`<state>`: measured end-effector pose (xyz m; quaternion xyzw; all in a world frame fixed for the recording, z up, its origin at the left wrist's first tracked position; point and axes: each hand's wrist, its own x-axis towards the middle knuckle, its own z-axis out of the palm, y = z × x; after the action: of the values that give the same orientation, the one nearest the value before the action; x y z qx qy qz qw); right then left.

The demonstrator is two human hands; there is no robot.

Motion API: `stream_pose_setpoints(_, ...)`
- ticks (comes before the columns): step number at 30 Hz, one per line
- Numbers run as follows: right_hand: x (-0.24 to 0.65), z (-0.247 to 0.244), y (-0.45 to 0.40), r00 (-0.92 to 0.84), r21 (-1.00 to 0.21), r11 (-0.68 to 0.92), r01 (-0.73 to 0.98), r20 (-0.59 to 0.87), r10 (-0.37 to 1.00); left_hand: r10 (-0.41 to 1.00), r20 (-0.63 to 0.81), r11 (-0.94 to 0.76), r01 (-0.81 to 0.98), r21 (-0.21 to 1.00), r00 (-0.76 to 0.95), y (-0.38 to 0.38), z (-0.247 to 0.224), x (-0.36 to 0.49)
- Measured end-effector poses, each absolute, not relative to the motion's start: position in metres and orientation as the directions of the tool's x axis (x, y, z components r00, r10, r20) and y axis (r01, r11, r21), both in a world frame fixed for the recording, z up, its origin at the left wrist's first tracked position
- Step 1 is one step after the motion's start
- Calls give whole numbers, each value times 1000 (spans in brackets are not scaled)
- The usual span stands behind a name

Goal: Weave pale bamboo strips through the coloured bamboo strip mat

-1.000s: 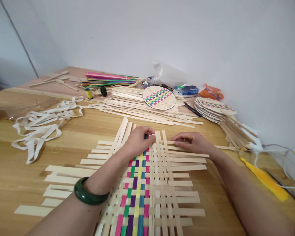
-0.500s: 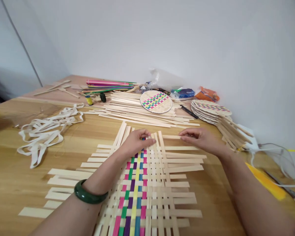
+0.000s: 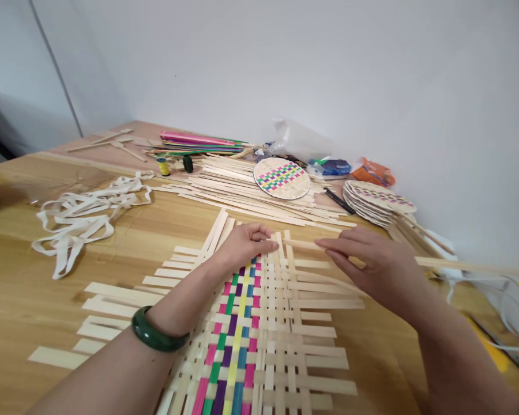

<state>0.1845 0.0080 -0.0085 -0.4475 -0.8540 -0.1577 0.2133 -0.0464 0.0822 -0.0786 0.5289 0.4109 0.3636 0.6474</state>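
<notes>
A half-woven mat (image 3: 242, 340) of flat pale bamboo-like strips lies on the table, with pink, green, purple, yellow and blue strips down its middle. My left hand (image 3: 251, 242), a dark green bangle (image 3: 158, 331) on its wrist, is closed on the upright strips at the far end of the mat. Between the thumb and fingers of my right hand (image 3: 365, 256) is a pale strip (image 3: 303, 244). One end of it reaches the mat's far right corner; its other part stretches out past my hand to the right. My left fingers hide where the strip enters the weave.
Behind the mat lie loose pale strips (image 3: 225, 187), a round woven disc (image 3: 282, 178) and coloured strips (image 3: 199, 141). Stacked discs (image 3: 374, 199) and cables (image 3: 510, 305) are at right. White tape (image 3: 75, 222) lies tangled at left, near a yellow thread spool (image 3: 163, 167).
My right hand has turned and shifted slightly to the right; the strip in it now shows stretching far right behind the hand. My left hand stays at the mat's far end. The view has shifted slightly.
</notes>
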Motion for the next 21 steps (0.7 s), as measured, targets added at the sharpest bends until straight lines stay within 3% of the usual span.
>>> stream_pose_setpoints(3, 185, -9, 7, -528, 133, 539, 832, 487, 696, 910, -165, 194, -38, 980, 381, 81, -77, -46)
stream_pose_setpoints(7, 188, -14, 9, -515, 60, 547, 835, 435, 738, 911, -135, 141, 13, 990, 390, 81, -77, -46)
stream_pose_setpoints(11, 193, -20, 18, -475, -177, 557, 812, 355, 805, 921, -73, 31, 114, 993, 382, 81, -76, -47)
stream_pose_setpoints(15, 200, -23, 29, -398, -421, 458, 783, 226, 889, 914, -46, -28, 176, 984, 404, 80, -73, -49)
stream_pose_setpoints(21, 204, -26, 35, -349, -629, 290, 722, 30, 937, 887, 127, -224, 175, 959, 445, 80, -77, -49)
